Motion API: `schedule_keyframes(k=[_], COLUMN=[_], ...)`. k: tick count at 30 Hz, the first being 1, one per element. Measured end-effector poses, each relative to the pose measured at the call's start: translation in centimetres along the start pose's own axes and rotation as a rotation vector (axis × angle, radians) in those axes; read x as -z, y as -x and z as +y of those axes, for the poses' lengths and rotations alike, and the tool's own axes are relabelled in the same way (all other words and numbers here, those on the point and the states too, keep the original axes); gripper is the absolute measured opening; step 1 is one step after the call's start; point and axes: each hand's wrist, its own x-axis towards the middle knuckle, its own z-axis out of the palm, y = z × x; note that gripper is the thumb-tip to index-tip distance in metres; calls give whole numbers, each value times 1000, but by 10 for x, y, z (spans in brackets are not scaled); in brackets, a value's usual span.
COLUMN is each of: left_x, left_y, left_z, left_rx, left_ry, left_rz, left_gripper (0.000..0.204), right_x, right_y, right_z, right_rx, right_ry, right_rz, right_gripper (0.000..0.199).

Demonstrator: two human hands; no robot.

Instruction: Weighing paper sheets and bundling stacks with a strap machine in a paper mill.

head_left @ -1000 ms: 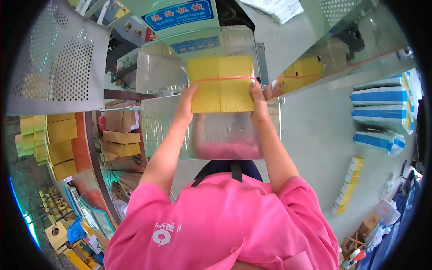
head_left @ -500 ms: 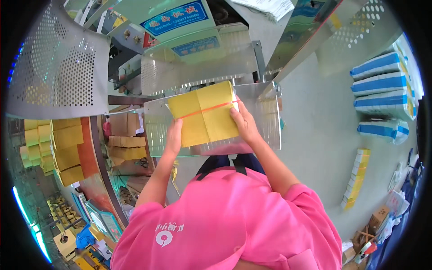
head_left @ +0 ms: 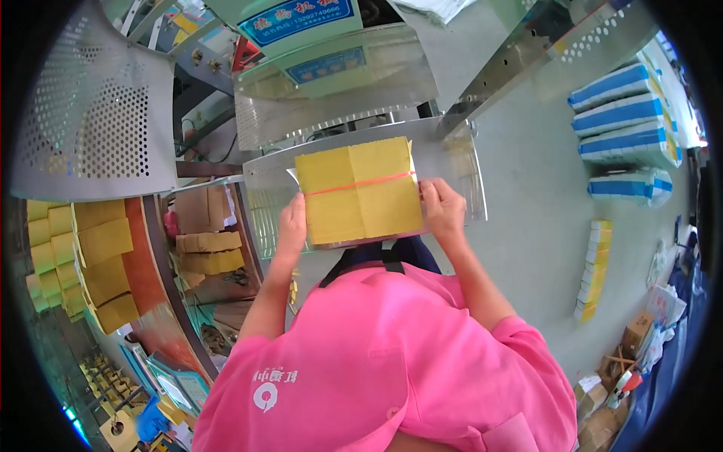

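Note:
A thick bundle of yellow paper sheets [head_left: 363,215] is in front of me, over a shiny metal tray [head_left: 458,162]. A thin red band [head_left: 360,184] runs crosswise over its top face, and a crease goes down the middle. My left hand [head_left: 292,227] grips the bundle's left edge, its fingers partly out of sight underneath. At the right edge, near the end of the band, my right hand [head_left: 444,209] is closed with curled fingers. Whether it pinches the band as well as the paper is hidden. White paper [head_left: 293,175] pokes out at the upper left corner.
Beyond the tray stands a machine with a clear cover [head_left: 339,75]. A perforated metal guard [head_left: 98,120] is at the left, above stacked yellow paper [head_left: 105,245] on a bench. Blue-and-white packages [head_left: 617,113] and a row of small bundles [head_left: 595,271] lie on the floor at the right.
The bundle has turned slightly clockwise and sits straighter. My right thumb has left its top face, and the right fingers are now curled at its right edge. My left hand keeps its hold.

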Motion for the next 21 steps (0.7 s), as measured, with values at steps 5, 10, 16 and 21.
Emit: schedule_keyframes(k=[5,10,16,21], left_x=[33,11,-20,-15], left_y=[-7,-8,2,1], left_z=[16,9,5,13], left_rx=[-26,-29,-69,-117], left_ry=[-501,273,557,573], left_rz=[-107,-44,-147,-193], left_gripper=[39,43,57,62], right_x=[9,9,-2,-6], right_y=[-13,-36,-27,-21], right_z=[2,1,1,8], right_rx=[45,586,508,324], right_ry=[-124,355,80,48], right_rz=[-128,-175,-126,-128], right_gripper=[18,17,11,17])
